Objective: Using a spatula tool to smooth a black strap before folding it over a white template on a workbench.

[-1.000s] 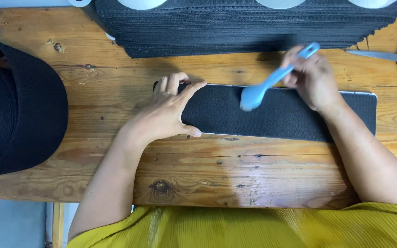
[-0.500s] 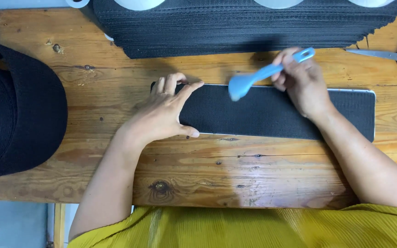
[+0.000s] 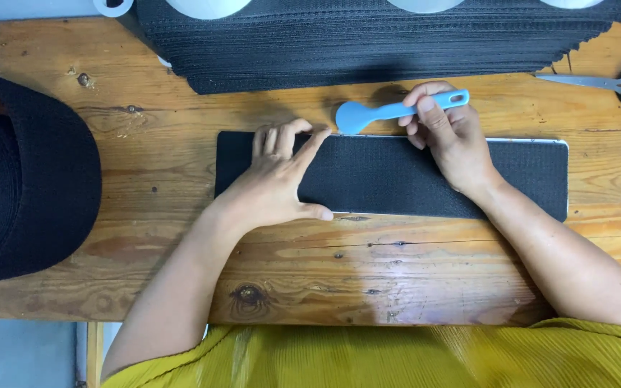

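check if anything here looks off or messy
Little stands out. The black strip lies flat and square under the left hand; the right hand holds the blue spatula. Only the fabric stack's right edge looks jagged, near the scissors.

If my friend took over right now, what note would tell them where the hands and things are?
Left hand: flat on the left part of the black strip, pinning it to the wooden table.
Right hand: gripping the light blue spatula by its handle, blade pointing left at the strip's far edge.
Nearby: scissors at the far right, a stack of black fabric along the back, a black roll at the left.
Done: the strip lies flat and straight.
Left: cannot tell how far the spatula work has got.
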